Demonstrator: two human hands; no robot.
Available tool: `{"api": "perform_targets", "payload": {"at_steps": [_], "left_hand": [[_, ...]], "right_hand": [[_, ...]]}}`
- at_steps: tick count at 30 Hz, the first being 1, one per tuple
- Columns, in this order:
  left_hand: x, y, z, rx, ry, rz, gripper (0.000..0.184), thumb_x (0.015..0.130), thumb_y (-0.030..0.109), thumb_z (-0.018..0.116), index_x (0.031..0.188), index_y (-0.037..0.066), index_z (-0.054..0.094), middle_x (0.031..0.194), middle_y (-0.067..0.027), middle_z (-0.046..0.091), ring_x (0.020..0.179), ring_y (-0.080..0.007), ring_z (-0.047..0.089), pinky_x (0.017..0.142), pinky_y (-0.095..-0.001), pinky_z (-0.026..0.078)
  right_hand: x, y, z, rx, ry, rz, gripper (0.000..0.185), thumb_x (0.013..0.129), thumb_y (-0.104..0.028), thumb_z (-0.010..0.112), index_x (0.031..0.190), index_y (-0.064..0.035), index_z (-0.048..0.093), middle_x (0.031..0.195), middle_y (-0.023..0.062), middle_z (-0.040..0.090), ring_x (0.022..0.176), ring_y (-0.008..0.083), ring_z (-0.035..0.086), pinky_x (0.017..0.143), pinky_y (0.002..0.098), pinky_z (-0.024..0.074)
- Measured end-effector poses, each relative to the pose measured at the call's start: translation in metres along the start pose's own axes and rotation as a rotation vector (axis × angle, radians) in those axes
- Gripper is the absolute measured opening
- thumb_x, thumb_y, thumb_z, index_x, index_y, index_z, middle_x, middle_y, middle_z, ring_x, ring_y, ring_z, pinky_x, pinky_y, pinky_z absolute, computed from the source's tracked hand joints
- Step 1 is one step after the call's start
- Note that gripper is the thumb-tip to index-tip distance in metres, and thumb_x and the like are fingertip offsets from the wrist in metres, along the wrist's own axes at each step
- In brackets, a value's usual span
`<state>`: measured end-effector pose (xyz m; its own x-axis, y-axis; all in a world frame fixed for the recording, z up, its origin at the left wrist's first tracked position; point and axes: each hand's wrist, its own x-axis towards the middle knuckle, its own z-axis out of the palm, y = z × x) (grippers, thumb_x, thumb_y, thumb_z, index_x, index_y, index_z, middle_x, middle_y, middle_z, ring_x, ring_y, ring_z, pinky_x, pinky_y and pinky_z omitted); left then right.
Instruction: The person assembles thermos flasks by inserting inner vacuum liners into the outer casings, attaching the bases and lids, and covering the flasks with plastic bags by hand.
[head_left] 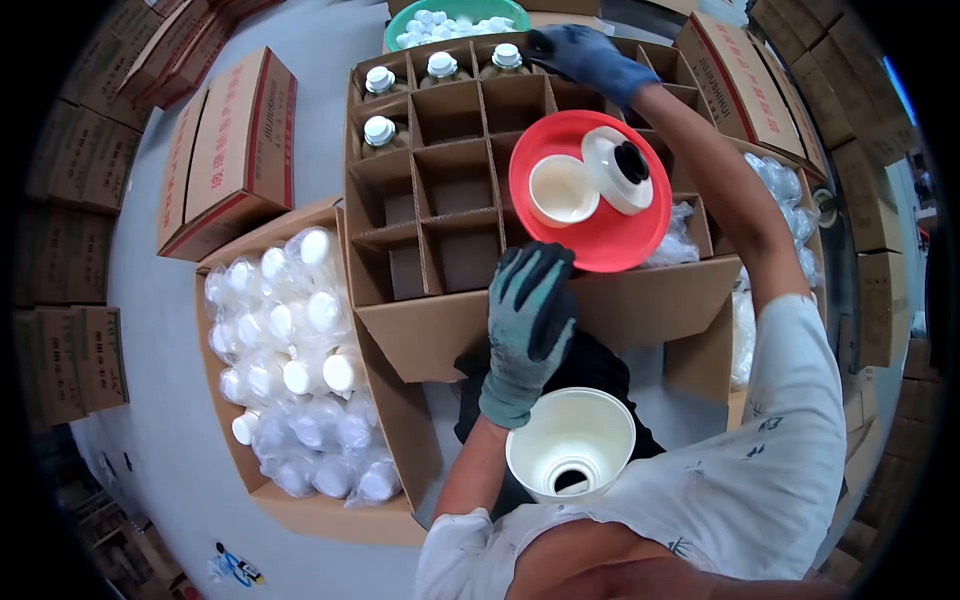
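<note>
A divided cardboard carton (460, 190) stands before me, with several white-capped bottles (441, 66) in its far-left cells. At the far edge, my right hand (590, 58), in a blue-grey glove, has bent fingers beside the bottle (506, 58) at the end of the row; what they grip is hidden. My left hand (527, 325), in a green and dark glove, is held at the near edge with curled fingers, contents hidden. A red round tray (545, 247) rests over the cells, bearing a cream cup (562, 190) and a white lid-like piece with a black knob (618, 170).
On the left, an open box (300, 515) holds plastic-wrapped, white-capped bottles (290, 340). A green basin (400, 22) of white caps stands behind. A white funnel-shaped container (570, 430) is at my lap. Closed cartons (225, 150) stand around; more wrapped bottles (785, 200) are at right.
</note>
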<state>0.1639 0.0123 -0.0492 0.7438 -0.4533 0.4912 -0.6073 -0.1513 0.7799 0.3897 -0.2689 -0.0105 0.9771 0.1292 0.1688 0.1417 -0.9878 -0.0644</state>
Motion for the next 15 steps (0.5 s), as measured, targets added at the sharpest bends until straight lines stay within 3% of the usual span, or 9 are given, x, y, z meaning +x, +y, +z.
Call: {"api": "perform_targets", "payload": {"at_steps": [4,5,7,11,13,15], "left_hand": [[0.004,-0.014,0.002,0.139,-0.015,0.031,0.048,0.076,0.003,0.059,0.125,0.003,0.057,0.127,-0.0176,0.056,0.122,-0.0375,0.048,0.109,-0.0490,0.030],[0.003,-0.016,0.000,0.156,-0.026,-0.005,0.048,0.077,0.003,0.059,0.124,0.003,0.057,0.126,-0.0180,0.056,0.122,-0.0378,0.048,0.109,-0.0493,0.030],[0.003,-0.020,-0.003,0.173,-0.014,-0.037,0.046,0.080,0.010,0.064,0.124,0.003,0.056,0.126,-0.0160,0.056,0.120,-0.0358,0.050,0.107,-0.0502,0.033],[0.006,-0.030,0.000,0.115,0.026,-0.020,0.044,0.081,0.009,0.063,0.123,0.002,0.057,0.126,-0.0159,0.056,0.119,-0.0354,0.050,0.107,-0.0497,0.033],[0.010,-0.025,-0.001,0.090,0.066,-0.018,0.043,0.081,0.004,0.062,0.123,0.002,0.057,0.125,-0.0169,0.057,0.120,-0.0358,0.050,0.106,-0.0475,0.035],[0.013,-0.017,-0.004,0.037,0.114,-0.036,0.045,0.079,-0.004,0.061,0.123,0.000,0.057,0.124,-0.0175,0.058,0.120,-0.0354,0.051,0.105,-0.0444,0.037]], "right_hand": [[0.092,0.023,0.083,-0.106,-0.051,0.042,0.051,0.086,-0.040,0.057,0.130,-0.0157,0.049,0.105,0.0185,0.066,0.098,0.0369,0.063,0.085,0.0440,0.0495],[0.102,0.024,0.101,-0.063,-0.111,0.126,0.051,0.086,-0.038,0.057,0.131,-0.0154,0.048,0.108,0.0207,0.065,0.098,0.0376,0.063,0.085,0.0461,0.0490],[0.116,0.041,0.164,0.021,-0.025,0.209,0.047,0.085,-0.035,0.058,0.126,-0.0136,0.050,0.109,0.0216,0.063,0.099,0.0376,0.062,0.084,0.0470,0.0485],[0.095,0.030,0.109,0.110,0.050,0.153,0.053,0.076,-0.038,0.070,0.119,-0.0132,0.051,0.109,0.0236,0.059,0.101,0.0411,0.058,0.086,0.0476,0.0474],[0.085,0.030,0.060,0.061,0.359,0.070,0.051,0.078,-0.038,0.070,0.121,-0.0160,0.053,0.102,0.0221,0.060,0.097,0.0391,0.060,0.082,0.0431,0.0495],[0.057,0.029,-0.007,0.215,0.518,-0.138,0.047,0.083,-0.035,0.066,0.123,-0.0147,0.054,0.106,0.0179,0.060,0.094,0.0320,0.062,0.080,0.0386,0.0508]]}}
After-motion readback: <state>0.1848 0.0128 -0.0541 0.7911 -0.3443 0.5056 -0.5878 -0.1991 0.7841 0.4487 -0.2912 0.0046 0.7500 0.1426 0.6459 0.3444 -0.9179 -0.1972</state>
